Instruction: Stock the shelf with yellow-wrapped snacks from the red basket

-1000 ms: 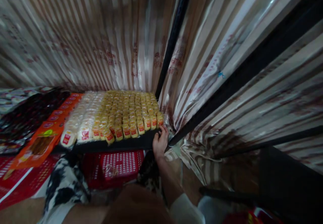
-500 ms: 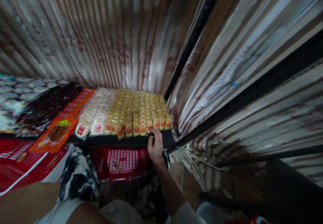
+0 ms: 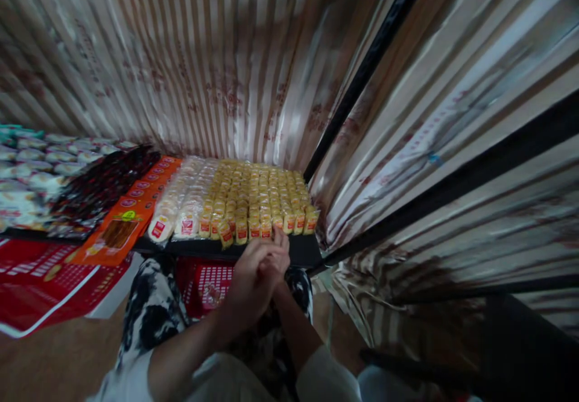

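My left hand [image 3: 254, 269] lies over my right hand [image 3: 277, 262] at the front edge of the black shelf [image 3: 301, 251]. Its fingers reach across the right hand and look stretched rather than curled. The right hand's fingertips point toward the front row of small yellow wrapped packs [image 3: 266, 226] and are very near them. I make out nothing held in either hand. The left hand partly covers the right palm and thumb. Beside the yellow packs stand rows of white wrapped packs [image 3: 187, 224] with red labels.
Left of these lie an orange snack packet [image 3: 123, 224], dark glossy packets [image 3: 94, 194] and white packets [image 3: 27, 194]. Below the shelf is a red basket [image 3: 192, 281] with clear wrappers inside. Striped curtain [image 3: 203, 58] and black poles [image 3: 362, 88] enclose the back and right.
My left hand has come into view and now overlaps my right hand. The right hand stays near the front packs. The view has shifted slightly, so the shelf appears farther right.
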`<state>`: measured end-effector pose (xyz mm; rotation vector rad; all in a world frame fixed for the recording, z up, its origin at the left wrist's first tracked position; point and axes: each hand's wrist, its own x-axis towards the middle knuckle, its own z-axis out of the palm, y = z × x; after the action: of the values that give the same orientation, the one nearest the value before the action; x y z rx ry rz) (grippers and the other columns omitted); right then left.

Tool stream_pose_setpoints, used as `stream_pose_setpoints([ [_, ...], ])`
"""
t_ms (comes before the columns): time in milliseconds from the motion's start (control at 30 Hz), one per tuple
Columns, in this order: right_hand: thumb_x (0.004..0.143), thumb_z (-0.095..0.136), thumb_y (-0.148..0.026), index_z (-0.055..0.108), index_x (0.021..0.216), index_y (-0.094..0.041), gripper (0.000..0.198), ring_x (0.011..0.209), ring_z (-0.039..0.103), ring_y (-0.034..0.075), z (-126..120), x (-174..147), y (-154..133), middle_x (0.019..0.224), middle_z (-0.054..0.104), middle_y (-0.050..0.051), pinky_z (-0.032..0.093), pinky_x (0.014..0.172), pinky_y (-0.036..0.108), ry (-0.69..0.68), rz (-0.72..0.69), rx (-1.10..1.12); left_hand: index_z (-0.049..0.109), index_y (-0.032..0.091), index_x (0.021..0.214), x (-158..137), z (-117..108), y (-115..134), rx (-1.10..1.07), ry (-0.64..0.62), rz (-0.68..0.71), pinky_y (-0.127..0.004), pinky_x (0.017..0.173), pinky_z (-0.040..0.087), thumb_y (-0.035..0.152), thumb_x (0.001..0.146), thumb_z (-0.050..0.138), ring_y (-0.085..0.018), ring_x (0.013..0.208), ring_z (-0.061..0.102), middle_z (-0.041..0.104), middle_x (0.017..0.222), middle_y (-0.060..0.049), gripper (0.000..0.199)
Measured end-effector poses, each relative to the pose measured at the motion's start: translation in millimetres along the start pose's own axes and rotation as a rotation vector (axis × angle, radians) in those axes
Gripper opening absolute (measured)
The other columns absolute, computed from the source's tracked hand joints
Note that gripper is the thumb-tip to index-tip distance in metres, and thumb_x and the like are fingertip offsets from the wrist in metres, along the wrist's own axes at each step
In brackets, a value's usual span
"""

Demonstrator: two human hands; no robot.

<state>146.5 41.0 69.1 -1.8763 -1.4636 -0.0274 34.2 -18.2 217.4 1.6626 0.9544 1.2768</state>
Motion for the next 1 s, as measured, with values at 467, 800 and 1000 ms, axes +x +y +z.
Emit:
stream_pose_setpoints([
  [467, 0.083, 0.05, -0.034, 0.044, 0.127, -0.013, 0.049, 0.101, 0.054, 0.025, 1, 4, 0, 0.111, 0.059, 0.014, 0.042, 0.087, 0.038, 0.068, -0.032, 0.022, 0.06, 0.017, 0.096, 11, 9, -121, 0.185, 0.063, -0.325, -0.028, 0.076, 0.052, 0.008, 0.076, 0.046, -0.012, 0.077, 0.061, 0.062, 0.098, -0.005, 0.026],
  [800, 0.086, 0.048, -0.032, 0.044, 0.127, -0.013, 0.046, 0.11, 0.051, 0.025, -25, -5, 10, 0.118, 0.057, 0.015, 0.042, 0.091, 0.04, 0.131, -0.102, 0.121, 0.056, 0.015, 0.114, 48, 37, -114, 0.385, -0.055, -0.238, -0.03, 0.078, 0.05, 0.028, 0.081, 0.056, -0.014, 0.079, 0.06, 0.062, 0.098, -0.006, 0.035],
  [1000, 0.087, 0.045, -0.031, 0.044, 0.128, -0.013, 0.045, 0.112, 0.049, 0.026, -37, -4, 37, 0.118, 0.055, 0.017, 0.042, 0.093, 0.045, 0.182, -0.068, 0.109, 0.062, 0.015, 0.096, 65, 71, -111, 0.467, -0.145, -0.19, -0.026, 0.073, 0.048, 0.023, 0.082, 0.053, -0.013, 0.073, 0.059, 0.063, 0.084, -0.003, 0.019],
])
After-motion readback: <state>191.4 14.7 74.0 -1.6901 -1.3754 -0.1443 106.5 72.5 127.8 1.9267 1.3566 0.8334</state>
